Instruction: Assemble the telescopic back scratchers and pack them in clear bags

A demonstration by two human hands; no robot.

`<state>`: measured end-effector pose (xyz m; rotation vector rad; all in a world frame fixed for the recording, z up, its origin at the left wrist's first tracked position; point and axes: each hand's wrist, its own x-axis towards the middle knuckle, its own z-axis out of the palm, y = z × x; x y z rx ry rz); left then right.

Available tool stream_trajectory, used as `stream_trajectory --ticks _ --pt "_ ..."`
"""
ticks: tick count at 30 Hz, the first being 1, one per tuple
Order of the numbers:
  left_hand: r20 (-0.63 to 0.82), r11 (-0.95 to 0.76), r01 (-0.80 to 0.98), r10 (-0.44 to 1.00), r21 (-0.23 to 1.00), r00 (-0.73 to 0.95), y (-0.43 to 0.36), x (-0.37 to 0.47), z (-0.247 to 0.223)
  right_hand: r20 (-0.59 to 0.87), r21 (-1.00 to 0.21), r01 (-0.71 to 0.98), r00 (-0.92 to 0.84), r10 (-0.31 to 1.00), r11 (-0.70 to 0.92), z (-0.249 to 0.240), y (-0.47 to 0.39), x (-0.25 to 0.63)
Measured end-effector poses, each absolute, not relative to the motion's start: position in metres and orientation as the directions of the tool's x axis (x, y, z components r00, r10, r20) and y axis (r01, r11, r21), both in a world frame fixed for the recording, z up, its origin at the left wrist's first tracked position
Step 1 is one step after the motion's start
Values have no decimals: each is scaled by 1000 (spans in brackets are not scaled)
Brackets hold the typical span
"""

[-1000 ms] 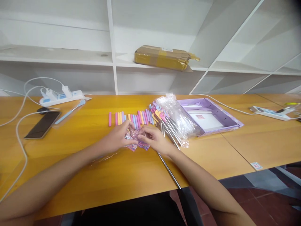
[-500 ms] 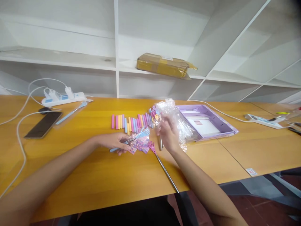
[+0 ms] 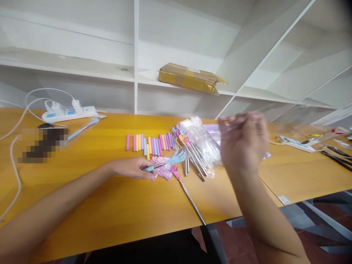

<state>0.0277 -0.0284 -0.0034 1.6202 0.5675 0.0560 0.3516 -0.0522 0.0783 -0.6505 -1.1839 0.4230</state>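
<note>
Raised right hand [image 3: 243,141], blurred, perhaps leaves table edge [image 3: 154,234] unobstructed.

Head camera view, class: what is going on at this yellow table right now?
A person sits at a yellow table. The left hand rests on the table, holding a blue back scratcher by its handle beside some small pink packets. The right hand is raised above the table and blurred; whether it holds anything cannot be told. A pink back scratcher lies in front, with a row of coloured sleeves and a bagged bundle of scratchers behind.
</note>
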Motion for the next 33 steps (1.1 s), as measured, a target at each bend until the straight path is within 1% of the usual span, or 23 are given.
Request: stream_trajectory --ticks 2,4,6,8,10,12,14,16,17,19,21,22,24,25,26,27,28,30,32,33 --pt "-265 -45 305 385 951 884 -29 27 -3 737 -638 87 357 574 765 110 -45 386" --pt "-259 -36 296 389 954 884 -27 26 -3 735 -657 176 366 570 733 138 -36 418" --pt "-279 0 306 409 952 869 -25 24 -5 725 -686 291 339 599 666 157 -24 441" --pt "-293 38 308 431 951 853 -24 24 -5 681 -721 404 263 684 562 162 -7 454" --pt "-284 55 290 440 956 852 -23 24 -6 551 -749 519 143 822 411 152 15 457" --pt "-260 48 268 450 962 854 -23 24 -9 353 -734 636 58 934 238 129 40 456" --pt "-235 28 253 471 967 850 -23 25 -12 193 -674 733 52 980 94 101 66 454" --pt "-211 -3 243 490 970 846 -22 25 -17 128 -603 798 74 989 18 75 90 452" --pt "-202 -17 244 501 970 841 -21 26 -19 126 -573 820 82 989 5 65 99 452" --pt "-192 -42 255 542 966 818 -21 27 -21 176 -528 849 95 980 13 53 111 451" --pt "-169 -84 278 615 957 770 -20 30 -22 277 -498 866 118 954 37 50 111 444" --pt "-146 -120 295 660 948 737 -20 31 -23 329 -486 870 97 939 80 50 105 436" --pt "-88 -209 363 752 908 653 -23 34 -23 369 -480 841 -66 927 251 49 80 411" --pt "-56 -257 416 792 872 608 -25 36 -23 334 -500 783 -219 917 369 47 62 393" --pt "-25 -308 476 820 824 572 -28 38 -23 245 -550 696 -393 886 461 43 41 373" --pt "5 -360 541 835 760 550 -33 40 -24 151 -608 620 -523 839 496 37 17 351" --pt "32 -417 598 837 685 547 -38 42 -24 75 -678 547 -614 786 492 30 -6 328" --pt "71 -528 674 811 517 580 -48 46 -23 67 -831 370 -675 735 415 11 -46 286" --pt "90 -598 713 786 365 612 -57 47 -22 105 -934 218 -590 800 284 -6 -73 256" --pt "102 -617 726 779 305 619 -60 47 -21 90 -966 157 -539 837 206 -13 -81 246"
